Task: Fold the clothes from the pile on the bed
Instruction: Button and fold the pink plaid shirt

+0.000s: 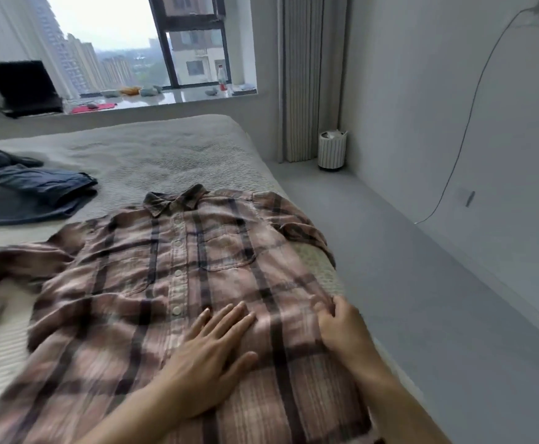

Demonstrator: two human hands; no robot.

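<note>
1. Head view: a plaid shirt (178, 283) is spread front-up on the bed (153, 155), collar away from the person, hem nearest; its long axis runs from the person toward the window.
2. The left hand (210, 350) is laid flat on the lower front, fingers straight and spread; the right hand (342, 325) is set at the shirt's right edge, fingers curled, apparently pinching cloth.
3. That edge is nearest the right hand; a fold inward, leftward, seems likely.
4. Folded jeans (34, 190) lie far left.
</note>
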